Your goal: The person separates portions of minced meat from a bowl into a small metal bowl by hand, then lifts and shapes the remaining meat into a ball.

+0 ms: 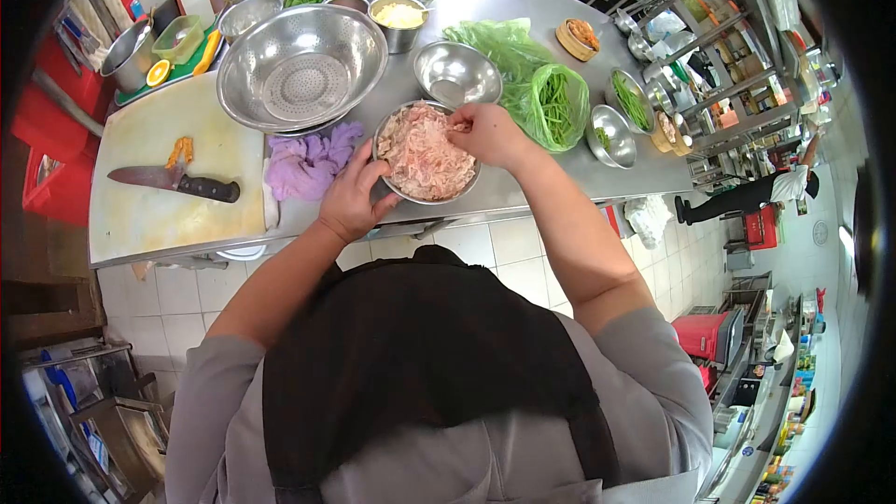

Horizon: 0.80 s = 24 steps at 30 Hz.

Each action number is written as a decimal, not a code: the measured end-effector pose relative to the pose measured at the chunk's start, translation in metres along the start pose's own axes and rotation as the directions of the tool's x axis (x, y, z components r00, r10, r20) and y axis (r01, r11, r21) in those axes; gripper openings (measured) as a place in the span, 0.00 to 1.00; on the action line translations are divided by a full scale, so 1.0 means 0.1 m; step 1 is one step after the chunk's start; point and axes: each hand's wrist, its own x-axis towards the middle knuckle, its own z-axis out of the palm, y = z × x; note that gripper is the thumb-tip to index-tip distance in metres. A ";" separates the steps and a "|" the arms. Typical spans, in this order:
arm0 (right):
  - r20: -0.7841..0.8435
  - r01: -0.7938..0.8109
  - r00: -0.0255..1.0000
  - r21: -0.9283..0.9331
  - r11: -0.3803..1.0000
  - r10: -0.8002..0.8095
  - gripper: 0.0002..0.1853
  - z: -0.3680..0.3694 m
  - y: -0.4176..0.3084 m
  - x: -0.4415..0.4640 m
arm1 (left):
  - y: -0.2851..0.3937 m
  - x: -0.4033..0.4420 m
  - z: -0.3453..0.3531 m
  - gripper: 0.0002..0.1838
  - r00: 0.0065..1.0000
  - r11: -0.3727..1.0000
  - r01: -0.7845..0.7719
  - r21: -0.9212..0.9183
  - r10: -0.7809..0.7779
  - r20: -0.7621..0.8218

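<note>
A metal bowl full of pale pink shredded meat stands at the near edge of the steel counter. My left hand grips the left side of its rim, thumb at the inner edge. Over the right side of the bowl, my right hand has its fingers pinched together at the meat; the fingertips are partly hidden. Just behind is an empty metal bowl. A crumpled purple cloth lies beside my left hand.
A large colander stands behind the cloth. On the left, a cutting board bears a knife and orange scraps. A bag of green beans and small bowls stand right. A person is far off at the right.
</note>
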 end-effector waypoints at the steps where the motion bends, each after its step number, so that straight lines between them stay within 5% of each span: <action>1: -0.001 0.021 1.000 -0.090 0.996 -0.022 0.14 -0.02 -0.06 -0.02 | -0.02 0.00 0.01 0.26 1.000 1.000 -0.005 0.011 0.005 0.000; 7: 0.221 -0.213 0.966 0.399 0.892 0.132 0.13 -0.39 -0.04 -0.06 | 0.00 -0.01 0.00 0.26 1.000 1.000 0.019 0.007 -0.019 0.013; 11: 0.154 -0.242 0.969 0.417 0.876 0.194 0.15 -0.45 -0.05 0.02 | 0.04 -0.01 -0.03 0.26 0.996 0.998 0.063 -0.019 -0.062 0.058; 13: 0.057 -0.131 0.991 0.399 0.908 0.118 0.16 -0.30 -0.06 0.11 | 0.04 0.00 -0.03 0.26 0.997 0.998 0.056 -0.027 -0.054 0.057; 16: 0.096 0.030 0.995 0.087 0.996 -0.038 0.18 -0.14 -0.16 0.35 | 0.01 -0.01 0.00 0.27 1.000 1.000 0.016 -0.025 -0.015 0.016; 19: 0.151 0.124 0.981 -0.017 0.992 -0.120 0.19 -0.06 -0.26 0.47 | 0.05 0.00 -0.01 0.27 1.000 1.000 0.008 -0.004 -0.008 -0.011; 24: 0.272 0.126 0.960 -0.204 0.971 -0.068 0.18 -0.19 -0.48 0.40 | 0.06 -0.03 -0.03 0.27 1.000 0.996 0.007 0.087 -0.009 0.015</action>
